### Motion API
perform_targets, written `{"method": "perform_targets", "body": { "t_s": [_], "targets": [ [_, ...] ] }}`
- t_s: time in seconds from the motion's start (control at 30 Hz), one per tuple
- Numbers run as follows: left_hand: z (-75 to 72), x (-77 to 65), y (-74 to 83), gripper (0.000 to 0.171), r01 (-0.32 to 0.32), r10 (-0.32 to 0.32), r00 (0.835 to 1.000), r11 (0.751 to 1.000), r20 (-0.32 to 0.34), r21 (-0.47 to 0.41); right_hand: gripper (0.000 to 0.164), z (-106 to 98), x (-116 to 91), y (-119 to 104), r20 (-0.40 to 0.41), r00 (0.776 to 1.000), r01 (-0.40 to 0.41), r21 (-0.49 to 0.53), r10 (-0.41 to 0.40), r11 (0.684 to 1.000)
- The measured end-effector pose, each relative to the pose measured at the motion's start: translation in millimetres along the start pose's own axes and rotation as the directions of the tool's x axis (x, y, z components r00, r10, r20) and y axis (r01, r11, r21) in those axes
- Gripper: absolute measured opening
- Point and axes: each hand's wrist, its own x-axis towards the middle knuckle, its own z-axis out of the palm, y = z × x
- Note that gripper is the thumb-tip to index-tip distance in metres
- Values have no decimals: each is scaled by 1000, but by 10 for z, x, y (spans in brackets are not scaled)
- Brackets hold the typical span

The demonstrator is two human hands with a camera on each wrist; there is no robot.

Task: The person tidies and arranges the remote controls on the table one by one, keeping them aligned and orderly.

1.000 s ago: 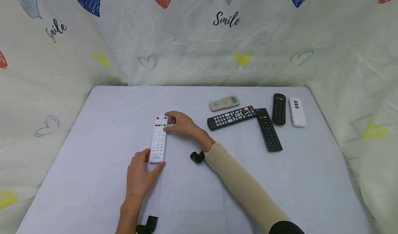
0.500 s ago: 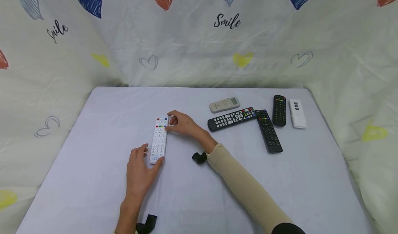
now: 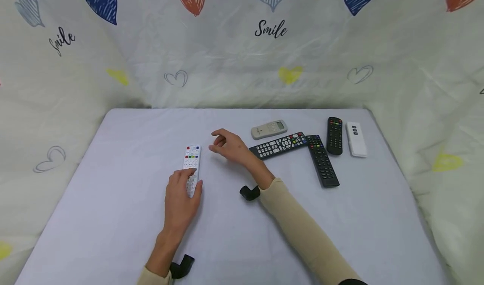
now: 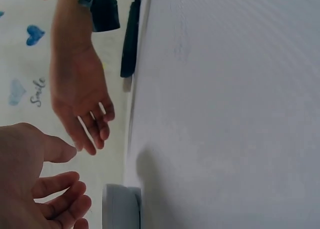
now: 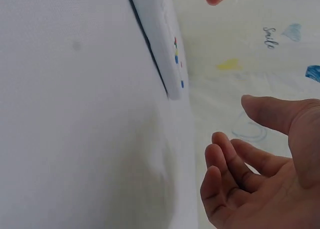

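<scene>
A white remote control (image 3: 192, 155) with small coloured buttons lies lengthwise on the white-covered table, left of the middle. My left hand (image 3: 182, 201) hovers over its near half and hides part of the buttons. In the left wrist view the left fingers (image 4: 62, 199) are loosely bent, apart from the remote's end (image 4: 121, 209). To the right of the remote my right hand (image 3: 231, 147) is raised, with nothing in it. The right wrist view shows its relaxed fingers (image 5: 235, 169) well clear of the remote (image 5: 162, 49).
Several other remotes lie to the right: a grey one with a display (image 3: 269, 129), a black one with white buttons (image 3: 279, 145), two more black ones (image 3: 322, 161) (image 3: 334, 135) and a narrow white one (image 3: 356, 139). A heart-printed cloth (image 3: 227, 66) hangs behind the table.
Both hands have let go of the white remote. My right hand has moved right, away from it; my left hand has lifted and shifted forward over its near half. The remote stays put.
</scene>
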Motion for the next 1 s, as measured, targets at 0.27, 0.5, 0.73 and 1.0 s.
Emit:
{"method": "perform_targets", "body": {
  "t_s": [0.27,0.5,0.73,1.0],
  "targets": [
    [194,137,150,35,-152,152,988,988,21,-36,47,-339,-103,97,-159,987,10,41,-3,999],
    [347,263,225,33,-191,195,979,980,66,-60,44,-585,-191,229,-229,972,-33,53,44,998],
    [464,377,350,33,-158,166,973,986,160,-60,45,-789,-296,354,-270,956,-89,100,113,991],
    [534,508,486,35,-128,141,962,989,235,-67,45,-970,-373,492,-330,935,-112,80,132,990]
  ]
}}
